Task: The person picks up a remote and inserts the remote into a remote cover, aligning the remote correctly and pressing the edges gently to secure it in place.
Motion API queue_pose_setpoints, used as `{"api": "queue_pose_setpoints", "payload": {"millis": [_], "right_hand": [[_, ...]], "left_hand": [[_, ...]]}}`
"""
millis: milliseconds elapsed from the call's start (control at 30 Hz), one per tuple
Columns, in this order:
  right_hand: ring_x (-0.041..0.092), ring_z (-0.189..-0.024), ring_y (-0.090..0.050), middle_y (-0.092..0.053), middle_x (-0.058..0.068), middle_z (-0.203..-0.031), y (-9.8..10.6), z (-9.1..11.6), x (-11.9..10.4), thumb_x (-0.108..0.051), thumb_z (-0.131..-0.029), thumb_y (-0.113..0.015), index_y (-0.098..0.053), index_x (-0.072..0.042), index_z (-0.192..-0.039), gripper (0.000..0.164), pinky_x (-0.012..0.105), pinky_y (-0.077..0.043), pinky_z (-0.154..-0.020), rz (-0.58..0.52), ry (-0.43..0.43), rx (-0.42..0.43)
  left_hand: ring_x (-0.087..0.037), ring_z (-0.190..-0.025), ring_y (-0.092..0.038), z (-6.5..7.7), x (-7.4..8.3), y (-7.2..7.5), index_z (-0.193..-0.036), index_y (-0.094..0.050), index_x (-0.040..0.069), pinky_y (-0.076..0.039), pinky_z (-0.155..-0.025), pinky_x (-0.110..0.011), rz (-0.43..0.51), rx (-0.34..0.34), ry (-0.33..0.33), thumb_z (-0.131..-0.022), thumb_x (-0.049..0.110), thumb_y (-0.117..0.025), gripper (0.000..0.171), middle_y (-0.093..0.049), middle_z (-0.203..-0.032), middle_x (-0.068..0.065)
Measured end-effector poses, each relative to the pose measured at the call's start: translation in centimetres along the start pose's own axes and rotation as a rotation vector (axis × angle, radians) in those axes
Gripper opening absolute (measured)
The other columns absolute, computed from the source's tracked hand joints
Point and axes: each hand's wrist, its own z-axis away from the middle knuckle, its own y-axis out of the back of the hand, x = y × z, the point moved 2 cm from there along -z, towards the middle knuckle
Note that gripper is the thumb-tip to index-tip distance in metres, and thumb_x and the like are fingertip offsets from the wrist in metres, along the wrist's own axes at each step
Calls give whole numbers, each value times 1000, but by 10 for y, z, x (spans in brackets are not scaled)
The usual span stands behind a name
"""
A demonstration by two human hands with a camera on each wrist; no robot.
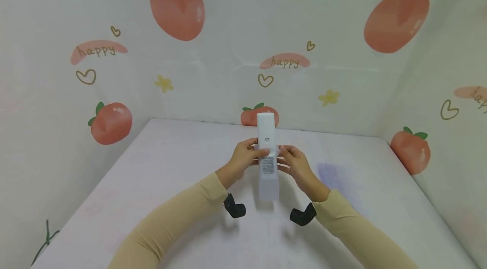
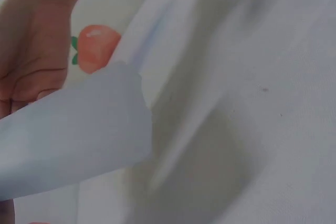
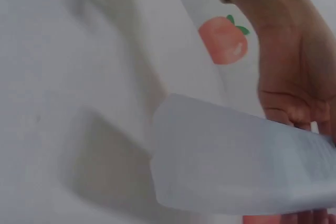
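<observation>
A tall, narrow white device with a translucent lower container is held upright above the table. Its near face carries a small slot and a grey printed label. My left hand grips it from the left, thumb across the front and fingers behind. From the right, my right hand pinches at a pale piece on the device's side with thumb and forefinger; the other fingers reach behind. Both wrist views show the translucent container large, hiding part of each hand's fingers.
The white table spreads beneath, with a faint purple stain at right. A white backdrop printed with red fruit surrounds it. Black wrist cameras hang below both wrists.
</observation>
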Motion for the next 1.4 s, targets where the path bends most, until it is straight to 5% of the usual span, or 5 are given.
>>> {"api": "queue_pose_setpoints", "payload": {"millis": [567,867,1067,1267,1400], "right_hand": [[6,-69,-59,-58,2,-82,-4,-10,-3,3,-95,-55,-52,12,-109,17,17,-53,-66,-24,-11,183],[7,-70,-59,-58,-1,-79,-12,-14,-6,1,-97,-53,-51,6,-114,18,19,-52,-66,-55,4,131],[12,-83,-64,-58,7,-104,-17,-5,-6,-25,-103,-49,-48,-3,-129,35,26,-54,-76,1,-29,13],[14,-91,-65,-59,12,-115,-10,-2,-6,-26,-99,-56,-42,-2,-134,44,33,-54,-83,17,-78,-116],[12,-85,-65,-60,6,-105,3,-3,-4,-21,-99,-56,-41,1,-133,42,30,-55,-76,-13,-82,-80]], "left_hand": [[-21,-93,-68,5,4,-2,-134,-55,2,-58,-82,-38,-127,-144,14,-86,12,-74,52,-68,-113,-17],[-23,-94,-69,6,-2,2,-132,-56,2,-58,-83,-38,-45,-65,12,-87,13,-72,49,-68,-112,-16],[-21,-88,-69,13,-8,5,-128,-59,0,-58,-80,-37,-21,6,-9,-85,15,-75,48,-68,-108,-16],[-20,-88,-68,13,-7,3,-123,-62,0,-59,-77,-36,-89,-53,-68,-84,15,-77,44,-69,-108,-16],[-24,-95,-67,9,-5,3,-144,-41,13,-58,-81,-36,-63,-128,-105,-85,13,-75,68,-60,-123,-21]]}}
